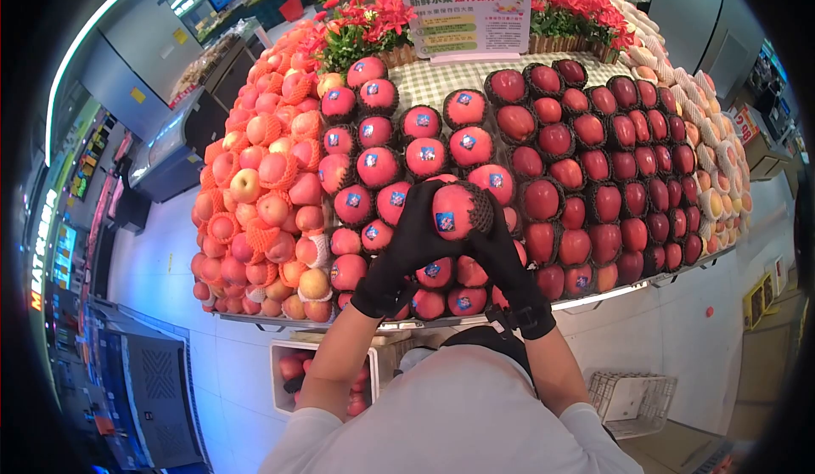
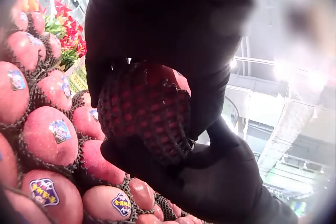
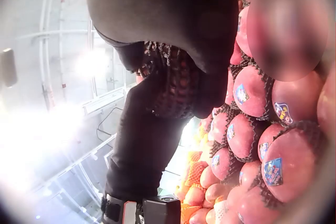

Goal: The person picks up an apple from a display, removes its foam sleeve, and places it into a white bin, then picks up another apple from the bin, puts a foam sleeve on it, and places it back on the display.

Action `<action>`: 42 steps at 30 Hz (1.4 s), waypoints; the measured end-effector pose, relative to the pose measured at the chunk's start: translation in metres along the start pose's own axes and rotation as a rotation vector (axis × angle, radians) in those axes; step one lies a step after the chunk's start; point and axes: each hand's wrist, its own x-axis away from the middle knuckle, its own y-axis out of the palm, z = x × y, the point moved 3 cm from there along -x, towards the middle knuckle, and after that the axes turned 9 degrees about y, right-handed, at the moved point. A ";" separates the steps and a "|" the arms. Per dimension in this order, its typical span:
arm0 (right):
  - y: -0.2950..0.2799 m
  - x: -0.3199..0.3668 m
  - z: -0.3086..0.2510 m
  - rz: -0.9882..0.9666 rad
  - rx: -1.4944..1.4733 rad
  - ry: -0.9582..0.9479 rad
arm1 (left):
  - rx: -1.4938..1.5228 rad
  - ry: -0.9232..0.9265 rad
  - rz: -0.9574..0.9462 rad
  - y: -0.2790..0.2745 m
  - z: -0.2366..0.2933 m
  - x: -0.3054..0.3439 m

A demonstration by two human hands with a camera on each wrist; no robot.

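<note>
A large red apple (image 1: pixel 454 211) with a blue sticker is held up over the fruit display between two black-gloved hands. A black foam net (image 2: pixel 144 113) covers part of it, on the right side in the head view. My left hand (image 1: pixel 413 232) grips the apple from the left, fingers curving over its top. On the other side my right hand (image 1: pixel 499 257) holds the netted end, thumb near its lower edge. In the right wrist view the netted apple (image 3: pixel 176 90) sits between both gloves, much of it hidden. Stickered apples (image 1: pixel 426 155) in black nets lie in rows below.
Peach-coloured fruit in orange nets (image 1: pixel 276 168) is heaped on the left, and darker red apples (image 1: pixel 603 198) are lined up on the right. A sign (image 1: pixel 467 19) stands among red flowers at the back. A white crate (image 1: pixel 280 380) with apples is by my left arm; another crate (image 1: pixel 632 397) is at right.
</note>
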 end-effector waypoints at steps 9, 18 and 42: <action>-0.017 -0.003 0.007 -0.056 0.032 -0.014 | -0.055 0.029 0.084 -0.023 -0.009 -0.020; -0.050 0.011 0.028 -0.098 0.179 0.222 | -0.511 0.215 0.224 -0.081 -0.057 -0.082; -0.086 0.016 -0.003 0.142 0.290 0.199 | -0.712 0.047 0.062 -0.083 -0.195 -0.233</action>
